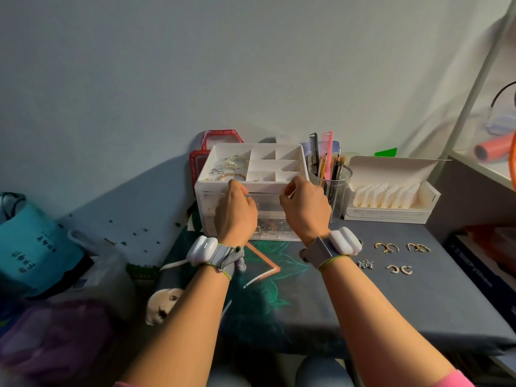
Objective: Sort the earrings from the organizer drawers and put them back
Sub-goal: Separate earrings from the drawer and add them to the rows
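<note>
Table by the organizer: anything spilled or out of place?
Yes. Earrings lie loose on the table right of the organizer, and small dark bits are scattered over the pale surface to its left.

There is just one camera, and it sits on the person's head. It looks forward and down at the table [418, 303] from very near (the arms [377, 317] stretch up from 6 o'clock). The left hand [237, 210] and right hand [305, 208] are in the middle, the organizer [265, 188] just past them toward 12 o'clock. The wall [195, 65] fills the top half.
</note>
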